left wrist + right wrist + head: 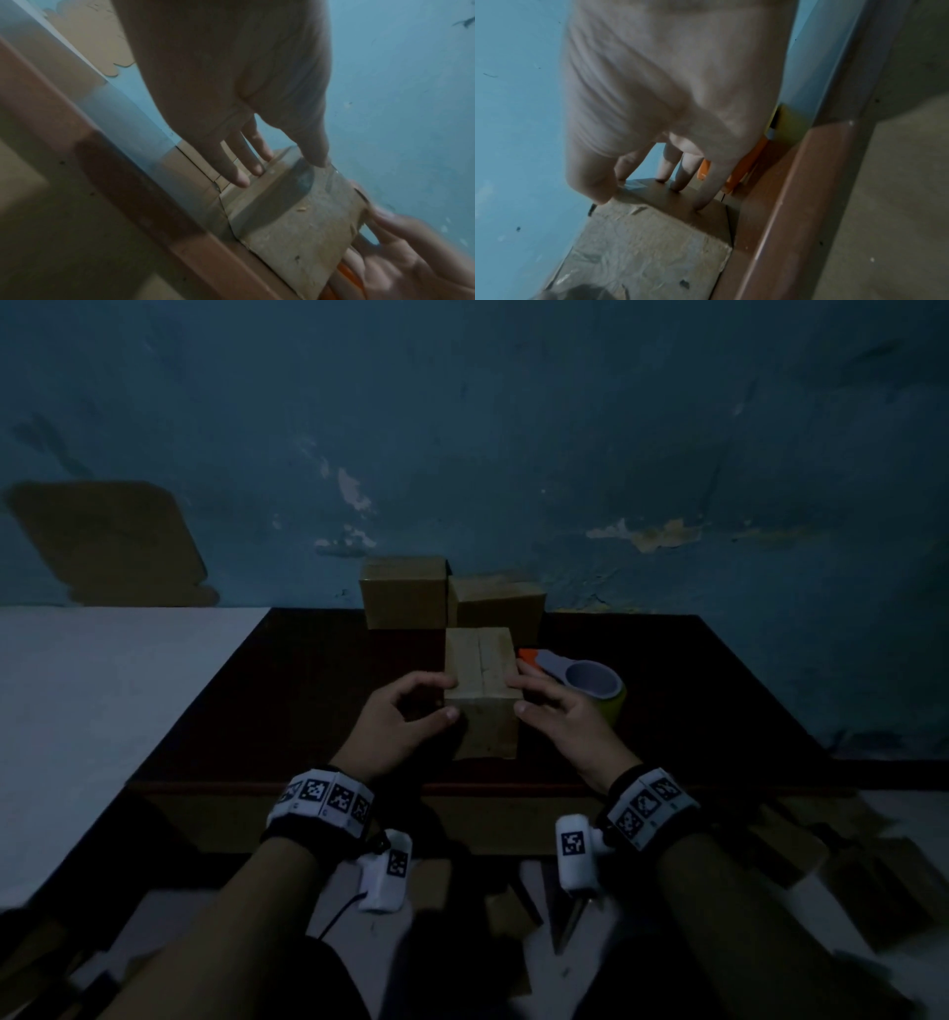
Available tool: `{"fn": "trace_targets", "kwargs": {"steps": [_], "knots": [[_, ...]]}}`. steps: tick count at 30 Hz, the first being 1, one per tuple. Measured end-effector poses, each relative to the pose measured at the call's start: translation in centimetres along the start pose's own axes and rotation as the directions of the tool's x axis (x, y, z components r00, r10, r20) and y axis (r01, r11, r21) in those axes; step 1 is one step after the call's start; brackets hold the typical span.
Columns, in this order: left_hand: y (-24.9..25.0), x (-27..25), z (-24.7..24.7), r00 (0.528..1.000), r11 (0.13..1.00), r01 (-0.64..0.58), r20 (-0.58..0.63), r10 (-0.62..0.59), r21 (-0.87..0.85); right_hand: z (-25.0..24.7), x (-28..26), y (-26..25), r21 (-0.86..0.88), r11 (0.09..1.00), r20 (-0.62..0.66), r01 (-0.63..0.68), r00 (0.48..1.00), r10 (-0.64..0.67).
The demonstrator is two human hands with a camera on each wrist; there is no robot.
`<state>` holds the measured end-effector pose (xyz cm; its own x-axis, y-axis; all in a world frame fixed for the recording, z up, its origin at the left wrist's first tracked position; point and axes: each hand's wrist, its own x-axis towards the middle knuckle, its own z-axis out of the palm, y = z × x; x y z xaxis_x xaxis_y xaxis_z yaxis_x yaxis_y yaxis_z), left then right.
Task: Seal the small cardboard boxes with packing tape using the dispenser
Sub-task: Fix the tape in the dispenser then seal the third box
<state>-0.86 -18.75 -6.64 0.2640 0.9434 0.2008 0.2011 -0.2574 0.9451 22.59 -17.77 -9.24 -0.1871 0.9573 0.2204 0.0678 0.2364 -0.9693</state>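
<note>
A small cardboard box point(480, 670) point(295, 223) point(654, 243) stands near the front of the dark table point(308, 685), its top flaps closed with a seam down the middle. My left hand point(448, 698) point(285, 166) holds its left side, fingers on the side wall and thumb on the near face. My right hand point(518, 693) point(639, 191) holds the right side the same way, thumb at the near top corner. The tape dispenser point(590, 683) point(734, 172), orange and white with a yellowish roll, lies on the table just right of the box, behind my right hand.
Two more cardboard boxes point(403, 593) point(498, 603) stand against the blue wall behind the held box. A white surface point(102, 711) adjoins the table on the left. Flat cardboard pieces point(873, 880) lie on the floor at the right.
</note>
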Motion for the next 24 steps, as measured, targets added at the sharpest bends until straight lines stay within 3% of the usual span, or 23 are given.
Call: {"fn": "trace_targets", "kwargs": {"steps": [7,11,21,24], "knots": [[-0.8,1.0,0.9,0.996,0.999,-0.023,-0.087,0.027,0.047,-0.1,0.2,0.3,-0.046,0.999,-0.039,0.014,0.999,-0.016],[-1.9,1.4,1.0,0.993,0.995,-0.053,-0.102,0.061,0.082,0.3,0.2,0.2,-0.080,0.992,-0.099,0.099,0.989,-0.107],[-3.2,1.9,0.8,0.959,0.928,-0.249,-0.067,0.277,0.277,0.3,0.0,1.0,-0.098,0.984,-0.053,0.152,0.986,-0.157],[-3.9,1.8,0.9,0.961,0.915,-0.248,-0.042,0.275,0.317,0.4,0.1,1.3,-0.109,0.984,-0.068,0.139,0.987,-0.147]]}}
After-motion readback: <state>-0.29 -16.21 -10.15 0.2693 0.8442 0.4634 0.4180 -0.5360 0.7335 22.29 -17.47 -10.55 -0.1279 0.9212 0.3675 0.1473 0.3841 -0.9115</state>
